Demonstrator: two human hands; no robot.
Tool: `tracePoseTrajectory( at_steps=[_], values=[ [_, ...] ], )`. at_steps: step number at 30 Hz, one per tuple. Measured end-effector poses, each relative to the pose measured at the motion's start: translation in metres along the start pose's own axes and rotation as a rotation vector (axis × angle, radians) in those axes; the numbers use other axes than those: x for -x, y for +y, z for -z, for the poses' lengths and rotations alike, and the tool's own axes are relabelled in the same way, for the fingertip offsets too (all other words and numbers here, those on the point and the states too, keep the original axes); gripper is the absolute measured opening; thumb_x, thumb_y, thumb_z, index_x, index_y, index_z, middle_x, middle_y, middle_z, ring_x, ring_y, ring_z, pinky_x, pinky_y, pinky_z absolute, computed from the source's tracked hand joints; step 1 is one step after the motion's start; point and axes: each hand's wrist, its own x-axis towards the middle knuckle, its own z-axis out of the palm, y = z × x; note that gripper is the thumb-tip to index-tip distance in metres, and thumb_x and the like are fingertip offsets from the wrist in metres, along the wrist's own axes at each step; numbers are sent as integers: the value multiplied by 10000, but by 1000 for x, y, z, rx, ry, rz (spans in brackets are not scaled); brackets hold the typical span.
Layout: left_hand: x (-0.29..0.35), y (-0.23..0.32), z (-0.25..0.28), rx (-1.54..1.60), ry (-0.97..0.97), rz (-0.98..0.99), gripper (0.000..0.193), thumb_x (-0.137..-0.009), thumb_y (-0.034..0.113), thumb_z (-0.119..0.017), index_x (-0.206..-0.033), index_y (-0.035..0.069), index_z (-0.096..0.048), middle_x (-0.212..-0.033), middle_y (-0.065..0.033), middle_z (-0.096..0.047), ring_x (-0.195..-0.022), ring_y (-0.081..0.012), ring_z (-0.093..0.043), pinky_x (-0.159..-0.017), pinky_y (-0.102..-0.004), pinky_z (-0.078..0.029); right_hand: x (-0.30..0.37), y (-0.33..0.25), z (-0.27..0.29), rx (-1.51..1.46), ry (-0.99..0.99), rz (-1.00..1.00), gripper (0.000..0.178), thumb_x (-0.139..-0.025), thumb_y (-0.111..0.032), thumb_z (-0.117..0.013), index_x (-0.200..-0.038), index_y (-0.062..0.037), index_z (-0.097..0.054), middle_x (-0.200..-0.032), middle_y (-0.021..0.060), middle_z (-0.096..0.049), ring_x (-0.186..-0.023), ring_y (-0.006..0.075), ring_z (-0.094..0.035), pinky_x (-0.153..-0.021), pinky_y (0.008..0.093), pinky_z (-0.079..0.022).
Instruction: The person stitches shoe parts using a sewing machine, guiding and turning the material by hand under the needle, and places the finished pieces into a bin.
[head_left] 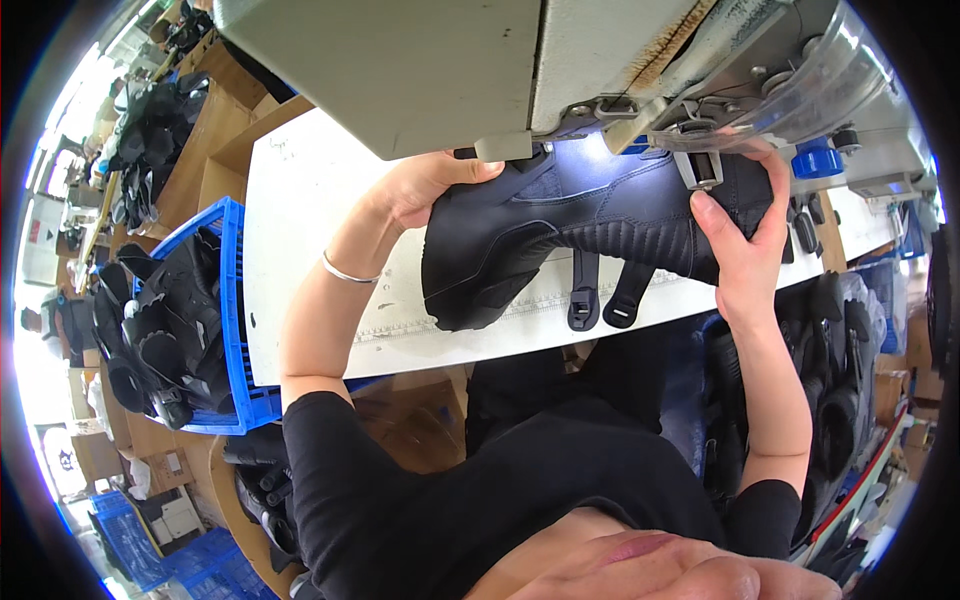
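A black boot upper [590,215] with ribbed panels lies on its side over the white table, its right part beneath the lit head of a machine [703,165]. My left hand [430,188] holds the boot's upper left edge, thumb along it and fingers partly hidden behind. At the other end, my right hand [745,245] is wrapped round the boot, thumb on the near face and a finger curving over the far side. Two black straps with plastic buckles [603,305] hang from the boot's near edge onto the table.
The grey machine housing [390,75] overhangs the white table [300,260], with a clear plastic guard [800,95] and a blue knob [818,160] at right. Left stands a blue crate [235,300] of black boot parts. More black boots [830,370] are stacked at right.
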Motion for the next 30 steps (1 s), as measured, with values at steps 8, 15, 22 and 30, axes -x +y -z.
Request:
tracePoseTrajectory(
  at_steps=[8,15,22,30],
  values=[
    [0,-5,-1,-40,40,-88,261,-845,22,-653,-1097,10,-588,-1020,-66,-608,-836,-144,-623,-735,-261,-555,-2,0,4,57,-86,-30,561,-791,-54,-680,-1278,-41,-404,-1294,82,-501,-1179,173,-464,-1031,322,-342],
    [-4,-6,2,-64,18,-117,167,-841,3,-644,-1004,24,-613,-927,-32,-614,-799,-117,-608,-705,-252,-546,-3,-2,3,39,-81,-41,591,-800,-51,-679,-1301,-29,-367,-1275,101,-522,-1135,166,-493,-1009,315,-369],
    [-4,-7,4,-27,31,-82,182,-832,-7,-647,-1010,14,-615,-922,-36,-618,-811,-122,-616,-716,-256,-553,-3,-5,1,80,-76,-28,621,-814,-19,-657,-1351,-19,-345,-1247,93,-527,-1111,162,-514,-966,309,-413],
    [-5,-6,4,102,-32,-51,261,-826,-9,-641,-1083,-22,-601,-1004,-99,-640,-871,-172,-645,-765,-292,-573,-6,-11,-3,33,-36,-121,658,-808,-16,-653,-1373,1,-316,-1256,94,-512,-1135,170,-504,-1000,328,-395]
  ],
)
